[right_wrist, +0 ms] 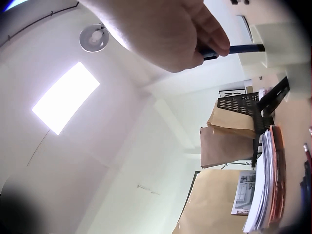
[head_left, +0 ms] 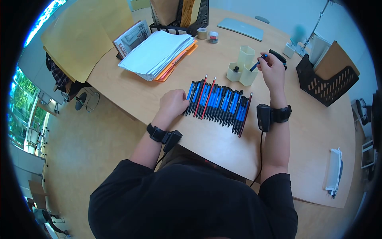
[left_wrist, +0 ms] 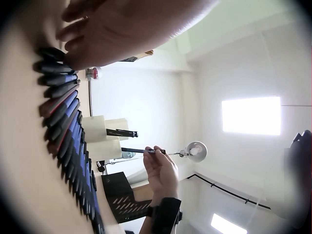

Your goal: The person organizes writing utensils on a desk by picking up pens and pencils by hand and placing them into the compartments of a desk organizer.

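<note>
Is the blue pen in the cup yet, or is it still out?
Out. The right hand holds the blue pen with its tip just over the pen holder.

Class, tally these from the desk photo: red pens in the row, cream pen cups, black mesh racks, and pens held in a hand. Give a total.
Red pens: 3
Cream pen cups: 3
Black mesh racks: 2
Blue pen held in right hand: 1
Total: 9
</note>
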`<state>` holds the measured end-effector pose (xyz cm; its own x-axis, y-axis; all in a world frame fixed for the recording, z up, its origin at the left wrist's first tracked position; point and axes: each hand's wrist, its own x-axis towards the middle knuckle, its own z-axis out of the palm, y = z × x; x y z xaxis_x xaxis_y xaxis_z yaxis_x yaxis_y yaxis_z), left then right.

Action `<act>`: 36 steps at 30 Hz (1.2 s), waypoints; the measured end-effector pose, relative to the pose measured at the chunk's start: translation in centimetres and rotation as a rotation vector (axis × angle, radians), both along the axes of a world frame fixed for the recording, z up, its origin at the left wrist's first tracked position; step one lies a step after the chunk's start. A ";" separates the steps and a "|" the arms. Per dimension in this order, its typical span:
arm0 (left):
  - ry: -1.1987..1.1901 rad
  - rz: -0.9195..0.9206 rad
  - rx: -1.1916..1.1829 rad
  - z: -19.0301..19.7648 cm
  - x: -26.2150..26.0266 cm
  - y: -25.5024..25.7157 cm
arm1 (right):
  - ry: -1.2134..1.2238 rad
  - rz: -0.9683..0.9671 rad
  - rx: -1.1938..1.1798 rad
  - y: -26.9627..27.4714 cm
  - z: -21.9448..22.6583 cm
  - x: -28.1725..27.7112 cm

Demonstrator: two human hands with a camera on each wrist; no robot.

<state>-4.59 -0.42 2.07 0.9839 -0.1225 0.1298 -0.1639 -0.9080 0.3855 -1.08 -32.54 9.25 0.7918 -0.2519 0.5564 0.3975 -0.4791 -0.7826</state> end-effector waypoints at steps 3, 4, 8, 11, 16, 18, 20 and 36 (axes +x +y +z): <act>0.043 -0.022 0.102 0.8 0.2 -0.1 | 0.017 -0.030 -0.058 0.1 0.1 -0.2; 0.111 -0.004 0.156 1.2 0.4 0.0 | 0.018 -0.031 -0.059 0.0 0.2 -0.4; 0.110 0.065 0.143 0.9 1.0 0.3 | -0.098 -0.112 -0.138 0.6 1.8 -1.6; 0.074 0.022 0.167 0.4 1.1 0.4 | -0.165 -0.104 -0.126 2.1 3.4 -3.3; 0.032 0.041 0.110 -0.1 1.4 0.0 | -0.227 -0.025 -0.111 3.9 4.8 -5.3; 0.027 0.042 0.066 0.2 1.1 -0.1 | -0.207 -0.004 -0.107 4.3 4.9 -5.7; 0.075 0.023 0.120 0.7 1.1 -0.1 | -0.225 0.012 -0.113 4.5 4.8 -5.6; -0.167 -0.354 -0.632 5.5 -2.4 -1.9 | 0.008 0.446 -0.079 7.6 4.8 -7.0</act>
<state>-6.98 -2.28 7.54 0.8606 -0.2811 0.4247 -0.5075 -0.4031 0.7615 -8.13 -24.91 14.07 0.8176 0.1578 0.5537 0.5727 -0.3212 -0.7542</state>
